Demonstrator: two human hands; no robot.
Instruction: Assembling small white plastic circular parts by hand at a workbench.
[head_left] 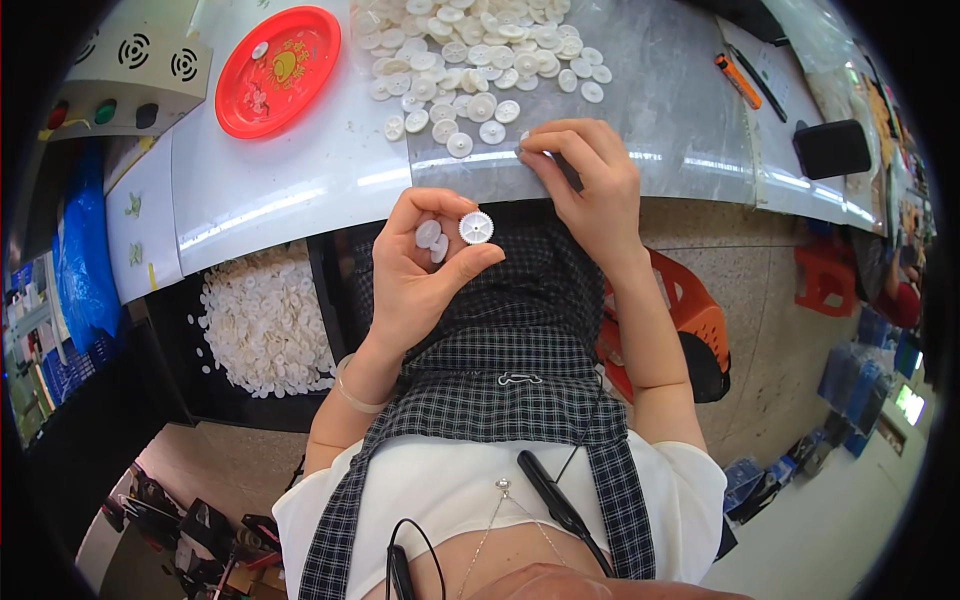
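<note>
My left hand is closed round several small white plastic gears. One toothed white gear is pinched upright between its thumb and forefinger, face toward me. More white gears rest in the curled palm behind it. Just above the table's front edge, my right hand has its thumb and forefinger pressed together; whatever sits between the tips is too small to make out. Beyond both hands, a heap of white gears spreads over the table, with loose ones at its near side.
A red plate with one gear on it lies left of the heap. Below the table edge, a black bin holds many white gears. An orange-handled cutter and a black case lie at the right. A red chair stands below.
</note>
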